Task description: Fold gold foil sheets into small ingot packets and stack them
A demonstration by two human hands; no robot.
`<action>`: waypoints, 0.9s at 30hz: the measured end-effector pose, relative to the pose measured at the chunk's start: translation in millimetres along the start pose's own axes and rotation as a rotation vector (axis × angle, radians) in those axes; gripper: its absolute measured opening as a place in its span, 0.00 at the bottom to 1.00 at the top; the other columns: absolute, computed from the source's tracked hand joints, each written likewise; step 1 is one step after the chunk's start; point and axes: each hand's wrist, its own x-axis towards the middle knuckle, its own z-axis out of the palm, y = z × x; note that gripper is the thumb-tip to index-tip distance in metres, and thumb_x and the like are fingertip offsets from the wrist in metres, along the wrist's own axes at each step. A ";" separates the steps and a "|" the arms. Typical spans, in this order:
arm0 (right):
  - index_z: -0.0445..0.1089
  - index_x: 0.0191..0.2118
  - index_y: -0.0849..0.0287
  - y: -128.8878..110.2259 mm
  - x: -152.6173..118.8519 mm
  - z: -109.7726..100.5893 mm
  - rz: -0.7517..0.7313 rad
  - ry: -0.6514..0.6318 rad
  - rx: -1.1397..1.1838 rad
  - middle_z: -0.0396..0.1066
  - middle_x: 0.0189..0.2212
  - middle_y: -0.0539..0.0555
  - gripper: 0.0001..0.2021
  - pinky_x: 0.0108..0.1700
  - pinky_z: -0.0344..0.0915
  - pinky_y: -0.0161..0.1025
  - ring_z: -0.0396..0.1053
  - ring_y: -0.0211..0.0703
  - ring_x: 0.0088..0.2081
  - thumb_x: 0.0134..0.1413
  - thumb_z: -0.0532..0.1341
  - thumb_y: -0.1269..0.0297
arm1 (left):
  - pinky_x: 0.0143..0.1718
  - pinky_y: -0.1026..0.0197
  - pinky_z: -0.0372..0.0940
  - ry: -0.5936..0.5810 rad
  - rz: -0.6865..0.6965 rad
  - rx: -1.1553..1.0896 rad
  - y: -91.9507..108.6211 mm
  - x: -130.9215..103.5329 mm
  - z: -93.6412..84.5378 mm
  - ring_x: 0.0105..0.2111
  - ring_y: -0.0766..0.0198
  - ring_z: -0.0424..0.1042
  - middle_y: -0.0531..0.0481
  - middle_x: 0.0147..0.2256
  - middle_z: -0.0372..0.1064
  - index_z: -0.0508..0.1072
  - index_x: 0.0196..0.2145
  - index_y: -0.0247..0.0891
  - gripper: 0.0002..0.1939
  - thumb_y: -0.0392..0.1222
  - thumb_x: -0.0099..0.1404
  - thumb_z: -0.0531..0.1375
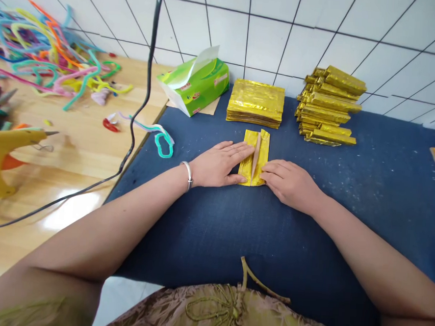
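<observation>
Ok so the gold foil paper piece (263,151) is on the dark blue table cover (198,230), right in front of the person, btwn both hands & just below the flat gold foil stack (256,99). Looks approx halfway to me: both long sides are turned in twd the middle, but the edges don't meet, & a tapering strip of brown backing shows btwn them, so prob some folding/flattening left. Further R there's a messy pile of narrow folded gold foil strips (329,103); those look further along imo, tho can't tell the exact no. in either lot.

Pose-wise, L hand (221,165) is palm down, fingers reaching across the L flap, thumb near the bottom edge, basically flat pressure w/ nothing clenched. R hand (293,185) comes in from the other side, fingers bent, tips at the R edge; thumb's hidden, so can't tell if it's pinching or just pushing. Both forearms angle in from the lower corners, w/ a silver bangle (189,176) on the L wrist.

Further out: green tissue pack (209,86) behind L, plus yellow glue gun (12,145) & tangled pipe cleaners (36,48) far L on the wood tabletop (127,197).
</observation>
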 end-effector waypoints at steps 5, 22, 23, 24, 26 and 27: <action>0.69 0.46 0.62 0.0 1.3 1.5 0.030 -0.037 0.017 0.66 0.55 0.60 0.13 0.54 0.62 0.49 0.62 0.50 0.57 0.60 0.51 0.70 | 0.64 0.48 0.38 -0.034 -0.032 0.064 -0.7 2.7 -0.2 0.66 0.52 0.38 0.40 0.67 0.37 0.45 0.66 0.37 0.40 0.64 0.65 0.47; 0.68 0.53 0.53 11.7 7.2 0.6 0.171 -0.138 0.304 0.63 0.58 0.54 0.18 0.58 0.56 0.50 0.59 0.47 0.60 0.64 0.48 0.58 | 0.63 0.49 0.39 0.024 -0.057 0.043 -3.4 4.8 -0.3 0.66 0.51 0.41 0.38 0.66 0.41 0.48 0.65 0.34 0.43 0.67 0.62 0.47; 0.70 0.50 0.53 12.2 9.2 1.8 0.188 -0.106 0.307 0.66 0.56 0.53 0.16 0.57 0.57 0.49 0.61 0.46 0.58 0.64 0.49 0.59 | 0.63 0.50 0.40 0.034 -0.061 0.036 -4.2 5.6 -0.7 0.66 0.52 0.43 0.39 0.65 0.43 0.49 0.64 0.36 0.41 0.66 0.64 0.46; 0.72 0.47 0.53 12.4 11.8 2.8 0.201 -0.074 0.303 0.68 0.54 0.53 0.14 0.56 0.58 0.49 0.63 0.45 0.56 0.63 0.51 0.60 | 0.63 0.50 0.41 0.047 -0.067 0.031 -4.8 6.4 -1.0 0.65 0.53 0.45 0.41 0.65 0.45 0.51 0.64 0.37 0.38 0.64 0.65 0.46; 0.73 0.41 0.54 11.8 18.4 4.6 0.213 -0.030 0.288 0.72 0.48 0.52 0.12 0.53 0.59 0.48 0.67 0.45 0.51 0.61 0.53 0.62 | 0.62 0.51 0.42 0.075 -0.081 0.028 -4.8 7.7 -0.7 0.64 0.55 0.47 0.42 0.64 0.49 0.53 0.63 0.38 0.35 0.62 0.66 0.46; 0.73 0.40 0.54 11.4 22.1 5.5 0.216 -0.021 0.280 0.73 0.46 0.53 0.11 0.52 0.60 0.48 0.67 0.46 0.49 0.60 0.54 0.62 | 0.62 0.51 0.42 0.086 -0.088 0.030 -4.3 8.1 -0.2 0.64 0.55 0.48 0.42 0.64 0.49 0.54 0.63 0.38 0.35 0.62 0.66 0.46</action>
